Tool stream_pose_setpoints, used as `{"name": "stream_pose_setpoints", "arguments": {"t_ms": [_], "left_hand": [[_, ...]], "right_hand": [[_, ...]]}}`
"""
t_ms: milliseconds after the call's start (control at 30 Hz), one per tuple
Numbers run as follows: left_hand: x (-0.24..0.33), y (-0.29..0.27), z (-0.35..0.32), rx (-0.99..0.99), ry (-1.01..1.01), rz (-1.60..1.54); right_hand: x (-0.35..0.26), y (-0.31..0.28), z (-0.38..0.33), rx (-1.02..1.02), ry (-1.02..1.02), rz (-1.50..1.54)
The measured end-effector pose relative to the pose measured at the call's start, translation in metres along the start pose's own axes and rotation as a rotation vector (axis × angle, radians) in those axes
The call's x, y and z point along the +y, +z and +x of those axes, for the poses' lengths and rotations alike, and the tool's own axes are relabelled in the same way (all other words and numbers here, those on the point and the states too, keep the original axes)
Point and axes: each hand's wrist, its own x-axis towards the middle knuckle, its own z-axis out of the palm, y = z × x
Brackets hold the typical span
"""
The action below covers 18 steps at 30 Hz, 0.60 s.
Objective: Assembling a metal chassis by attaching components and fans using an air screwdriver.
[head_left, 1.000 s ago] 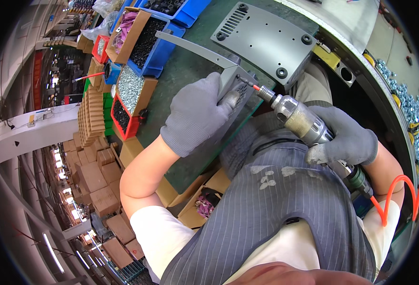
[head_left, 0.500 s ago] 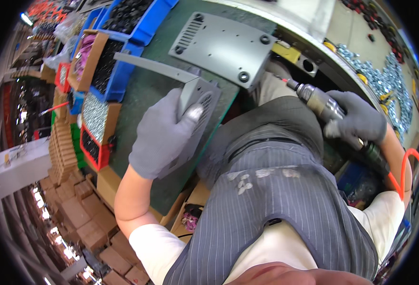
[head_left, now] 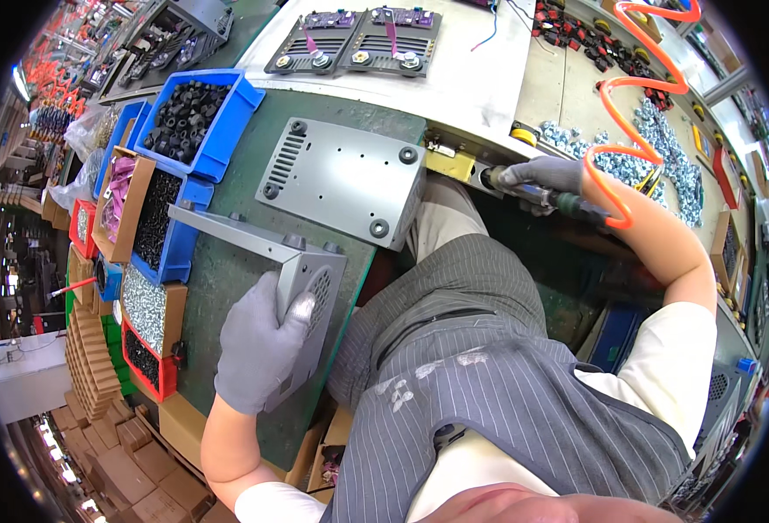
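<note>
My left hand (head_left: 262, 349), in a grey glove, grips the near side of a grey sheet-metal casing (head_left: 328, 275), thumb on its perforated face. The casing stands on the green bench mat (head_left: 219, 322). In my gloved right hand (head_left: 548, 176) is a power screwdriver (head_left: 572, 207) with an orange coiled hose at its rear. Its front end is at the round hole of a metal bracket on the bench edge, so its tip is hidden. Beyond the casing lies a grey metal panel (head_left: 341, 170) with black rubber feet on its upper face.
Blue bins (head_left: 219, 157) of black parts stand at the left, beside a cardboard box (head_left: 173, 309) of silver screws and a red bin (head_left: 165, 375). Two dark plates (head_left: 389, 44) with circuit boards lie at the back. The orange hose (head_left: 611, 96) loops over silver screws (head_left: 685, 179) at right.
My right hand has carried the screwdriver from above my right side forward to the bracket at the bench edge. My left hand still holds the casing. The view has shifted.
</note>
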Motion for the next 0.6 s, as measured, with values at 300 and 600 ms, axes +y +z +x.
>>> {"name": "stream_pose_setpoints", "arguments": {"t_ms": [300, 600], "left_hand": [[-0.074, 0.016, -0.051, 0.34, -0.282, -0.743], [-0.103, 0.093, -0.132, 0.142, -0.276, -0.587]], "right_hand": [[0.084, 0.019, 0.023, -0.036, -0.042, 0.822], [0.097, 0.144, 0.165, -0.395, -0.059, 0.867]]}}
